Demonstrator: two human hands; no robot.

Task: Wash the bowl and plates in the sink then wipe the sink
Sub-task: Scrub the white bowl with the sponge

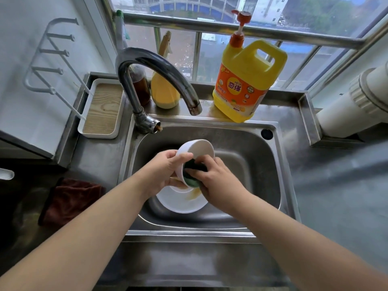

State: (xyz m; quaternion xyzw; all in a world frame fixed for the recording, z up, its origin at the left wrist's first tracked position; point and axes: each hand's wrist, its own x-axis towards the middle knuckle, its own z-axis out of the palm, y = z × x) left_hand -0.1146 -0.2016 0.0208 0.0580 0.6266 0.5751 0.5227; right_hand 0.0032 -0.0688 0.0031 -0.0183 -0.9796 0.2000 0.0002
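The left hand (165, 171) is gripping the tilted bowl (195, 152); the right hand (216, 177), pressing a sponge (194, 172) inside, risks knocking it onto the plate (180, 204) at six o'clock.

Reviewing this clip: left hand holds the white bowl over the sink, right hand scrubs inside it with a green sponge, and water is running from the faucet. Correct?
Not quite. The head view shows no water coming from the faucet; its spout is dry. The rest stands: the left hand holds the white bowl over the sink, and the right hand scrubs inside it with the green sponge.
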